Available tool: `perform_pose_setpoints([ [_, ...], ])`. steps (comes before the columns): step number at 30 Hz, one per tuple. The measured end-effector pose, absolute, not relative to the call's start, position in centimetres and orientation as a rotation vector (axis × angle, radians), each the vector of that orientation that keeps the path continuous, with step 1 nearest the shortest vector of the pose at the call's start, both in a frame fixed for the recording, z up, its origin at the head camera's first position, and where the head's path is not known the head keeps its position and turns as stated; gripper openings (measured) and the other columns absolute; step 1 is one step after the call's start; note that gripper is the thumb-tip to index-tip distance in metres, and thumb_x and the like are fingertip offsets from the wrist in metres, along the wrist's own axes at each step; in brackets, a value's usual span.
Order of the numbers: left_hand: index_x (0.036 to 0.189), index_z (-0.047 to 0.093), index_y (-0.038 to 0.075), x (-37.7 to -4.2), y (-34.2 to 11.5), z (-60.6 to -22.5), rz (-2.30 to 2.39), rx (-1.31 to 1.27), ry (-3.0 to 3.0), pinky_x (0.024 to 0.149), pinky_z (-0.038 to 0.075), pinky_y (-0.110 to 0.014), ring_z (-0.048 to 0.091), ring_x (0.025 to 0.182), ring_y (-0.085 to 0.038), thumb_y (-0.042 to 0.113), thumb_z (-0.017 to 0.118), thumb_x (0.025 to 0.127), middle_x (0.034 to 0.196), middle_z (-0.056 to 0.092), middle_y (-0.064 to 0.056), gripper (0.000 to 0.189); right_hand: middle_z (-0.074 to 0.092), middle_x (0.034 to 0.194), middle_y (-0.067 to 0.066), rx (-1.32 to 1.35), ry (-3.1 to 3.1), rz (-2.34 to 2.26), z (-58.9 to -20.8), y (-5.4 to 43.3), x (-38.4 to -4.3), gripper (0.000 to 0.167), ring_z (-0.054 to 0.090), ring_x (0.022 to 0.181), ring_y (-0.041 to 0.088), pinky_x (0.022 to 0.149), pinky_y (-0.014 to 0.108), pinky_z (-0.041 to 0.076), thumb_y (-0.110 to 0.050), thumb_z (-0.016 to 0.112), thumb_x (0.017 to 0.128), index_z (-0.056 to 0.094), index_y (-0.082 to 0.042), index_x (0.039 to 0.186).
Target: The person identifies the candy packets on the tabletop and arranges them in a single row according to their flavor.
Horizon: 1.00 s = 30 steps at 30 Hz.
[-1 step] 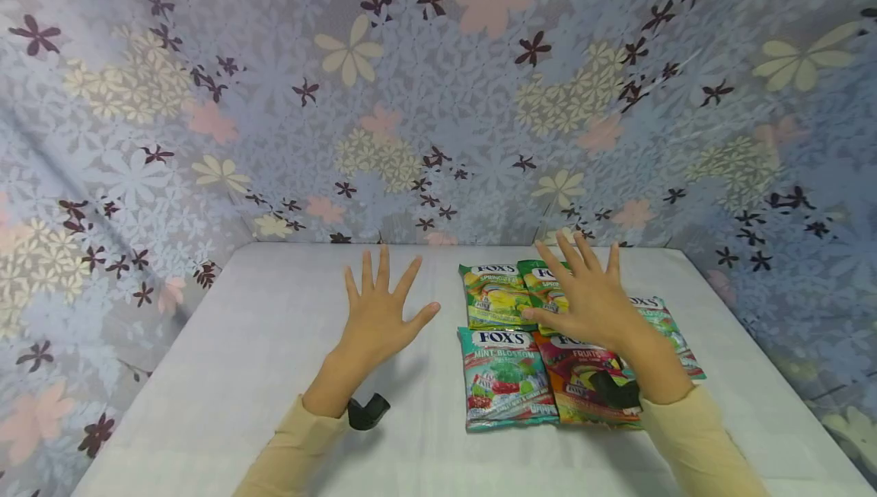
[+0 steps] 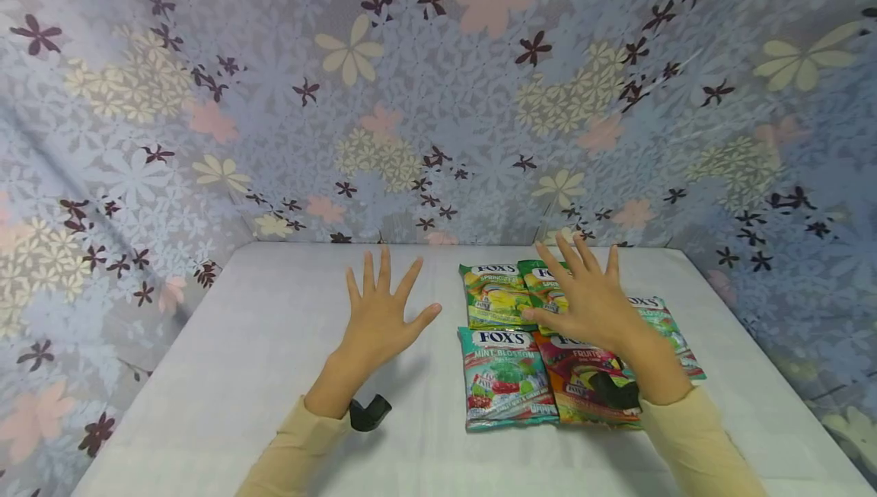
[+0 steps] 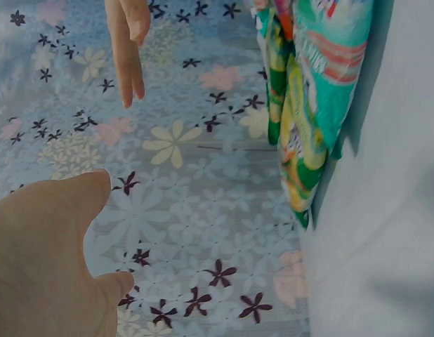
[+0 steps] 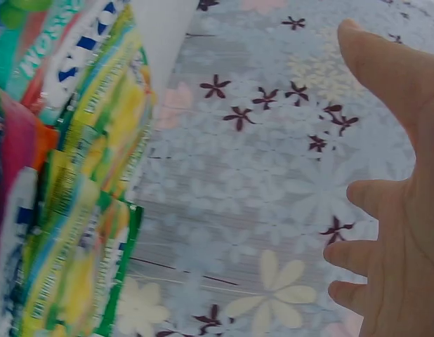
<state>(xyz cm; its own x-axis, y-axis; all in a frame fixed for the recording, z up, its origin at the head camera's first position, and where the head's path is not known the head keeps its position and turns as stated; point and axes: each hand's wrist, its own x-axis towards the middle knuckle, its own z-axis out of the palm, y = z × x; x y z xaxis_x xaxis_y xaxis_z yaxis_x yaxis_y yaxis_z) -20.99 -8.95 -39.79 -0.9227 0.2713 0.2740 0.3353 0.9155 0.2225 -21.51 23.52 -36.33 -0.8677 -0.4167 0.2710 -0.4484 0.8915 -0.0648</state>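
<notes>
Soft, moderate light fills the head view, apparently from above, its source out of frame. Faint, blurry-edged shadows lie on the white table [image 2: 205,375] beside the left sleeve [image 2: 294,444] and right sleeve [image 2: 699,436]. The flowered cloth [image 2: 438,101] carries thin pale streaks of sheen at upper right and a dark, shadowy band at left. Large lettering on the bags [image 2: 510,379] reads clearly; smaller print is mushy. Both wrist views are softer and hazier. In the left one, the bags' lettering blurs and the table looks grey; in the right, small white glints dot the bags.
</notes>
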Motion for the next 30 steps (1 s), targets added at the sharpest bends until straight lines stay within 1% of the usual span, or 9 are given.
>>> perform_pose_setpoints([
  [5,0.156,0.018,0.030,-20.7,-8.7,-40.1,-0.425,-0.481,-2.824,0.106,-0.009,-0.065,-0.014,0.142,-0.039,0.072,0.035,0.091,0.158,0.000,-0.022,0.079,0.011,0.158,0.022,0.658,-2.814,0.213,-36.8,23.7,-21.5,0.098,0.002,0.144,0.042,0.100,0.072,-0.011,-0.068,0.057,0.084,0.015,-0.016,0.157],
  [8,0.156,0.020,0.028,-20.7,-8.7,-40.1,-0.460,-0.447,-2.828,0.107,-0.004,-0.066,-0.008,0.142,-0.042,0.070,0.038,0.092,0.157,0.005,-0.024,0.078,0.010,0.158,0.021,0.669,-2.818,0.291,-36.9,23.7,-21.5,0.098,0.003,0.144,0.042,0.104,0.070,-0.006,-0.064,0.059,0.085,0.012,-0.016,0.157],
  [10,0.155,0.023,0.024,-20.8,-8.7,-40.1,-0.514,-0.384,-2.834,0.107,0.005,-0.067,0.001,0.142,-0.046,0.064,0.044,0.093,0.156,0.012,-0.027,0.077,0.011,0.157,0.023,0.675,-2.823,0.394,-36.9,23.6,-21.6,0.097,0.007,0.143,0.044,0.106,0.069,0.005,-0.058,0.062,0.087,0.010,-0.013,0.157],
  [13,0.153,0.030,0.014,-21.0,-8.6,-40.1,-0.656,-0.286,-2.826,0.104,0.024,-0.065,0.020,0.138,-0.050,0.049,0.055,0.095,0.150,0.027,-0.031,0.072,0.017,0.155,0.027,0.656,-2.840,0.571,-36.7,23.6,-21.8,0.092,0.017,0.139,0.047,0.104,0.066,0.022,-0.045,0.064,0.091,0.010,-0.007,0.156],
  [16,0.148,0.037,0.008,-21.3,-8.5,-40.1,-0.807,-0.249,-2.812,0.094,0.042,-0.060,0.040,0.129,-0.047,0.037,0.062,0.094,0.142,0.041,-0.028,0.067,0.026,0.149,0.031,0.611,-2.864,0.689,-36.7,23.7,-22.1,0.083,0.033,0.131,0.049,0.097,0.064,0.035,-0.037,0.062,0.095,0.015,-0.002,0.154],
  [18,0.146,0.041,0.006,-21.6,-8.3,-40.3,-0.884,-0.250,-2.817,0.088,0.047,-0.056,0.048,0.122,-0.043,0.034,0.063,0.093,0.138,0.048,-0.025,0.064,0.032,0.146,0.031,0.588,-2.878,0.737,-37.0,23.8,-22.4,0.078,0.043,0.124,0.047,0.092,0.061,0.042,-0.033,0.061,0.096,0.020,0.001,0.152],
  [22,0.142,0.046,0.005,-22.2,-7.7,-40.8,-0.972,-0.260,-2.858,0.087,0.049,-0.052,0.056,0.115,-0.038,0.032,0.063,0.093,0.130,0.056,-0.021,0.059,0.040,0.140,0.031,0.593,-2.894,0.857,-37.8,23.9,-23.0,0.071,0.055,0.112,0.042,0.083,0.053,0.050,-0.028,0.061,0.097,0.028,0.006,0.148],
  [26,0.139,0.049,0.003,-22.9,-6.9,-41.5,-1.051,-0.266,-2.889,0.088,0.048,-0.050,0.059,0.112,-0.035,0.031,0.065,0.092,0.125,0.060,-0.020,0.057,0.046,0.135,0.031,0.599,-2.909,0.986,-38.9,23.6,-24.0,0.068,0.057,0.111,0.043,0.085,0.053,0.050,-0.027,0.060,0.097,0.029,0.007,0.148],
  [30,0.137,0.052,0.003,-24.2,-5.5,-42.3,-1.118,-0.262,-2.919,0.088,0.049,-0.049,0.060,0.110,-0.034,0.032,0.064,0.093,0.121,0.063,-0.019,0.053,0.049,0.133,0.029,0.538,-2.954,1.104,-40.2,23.4,-25.2,0.066,0.054,0.114,0.044,0.086,0.053,0.049,-0.027,0.057,0.099,0.027,0.005,0.148],
])
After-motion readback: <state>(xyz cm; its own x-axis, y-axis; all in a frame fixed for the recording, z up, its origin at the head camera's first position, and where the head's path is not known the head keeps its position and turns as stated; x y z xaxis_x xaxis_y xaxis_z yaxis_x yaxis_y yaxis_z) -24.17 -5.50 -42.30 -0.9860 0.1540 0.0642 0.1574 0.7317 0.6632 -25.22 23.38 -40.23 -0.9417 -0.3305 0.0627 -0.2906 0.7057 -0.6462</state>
